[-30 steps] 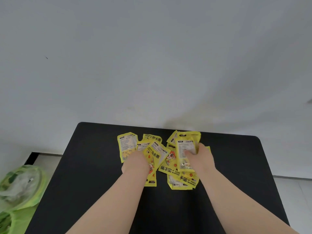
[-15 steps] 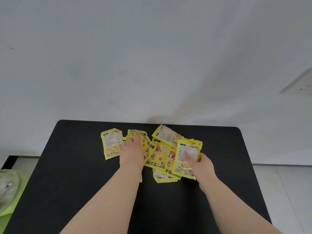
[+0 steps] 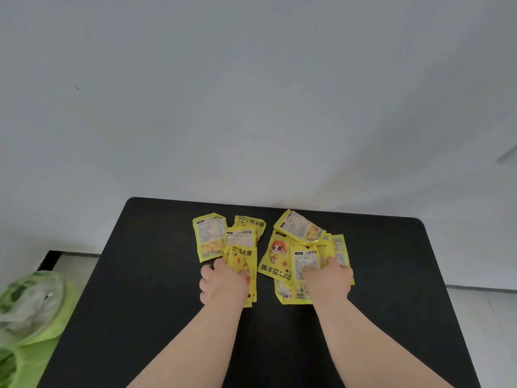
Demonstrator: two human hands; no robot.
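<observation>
Under the left hand (image 3: 223,285), a yellow front-side packet (image 3: 241,259) lies lengthwise on the black table (image 3: 140,275). The fingers curl round its left edge and the thumb presses on its face, so the hand holds it. Its bold lettering points away from the person, and its near end sticks out past the wrist. Just beyond that hand's knuckles sits a second packet (image 3: 241,238), with a third packet (image 3: 249,222) partly covered behind it. To the outer side of the hand a label-up packet (image 3: 209,238) lies flat, touching its neighbours. The right hand (image 3: 328,280) grips a label-side packet (image 3: 305,261), thumb on the white label and fingers curled behind the far edge. How many packets it holds in that grip cannot be told. Between the two hands a cartoon-face packet (image 3: 275,256) lies slanted, partly under the right hand's packet. Beyond the right hand a tilted packet (image 3: 299,226) tops the heap. Well to the outer side of the left arm, off the table's edge, a green bag (image 3: 30,303) lies lower down.
</observation>
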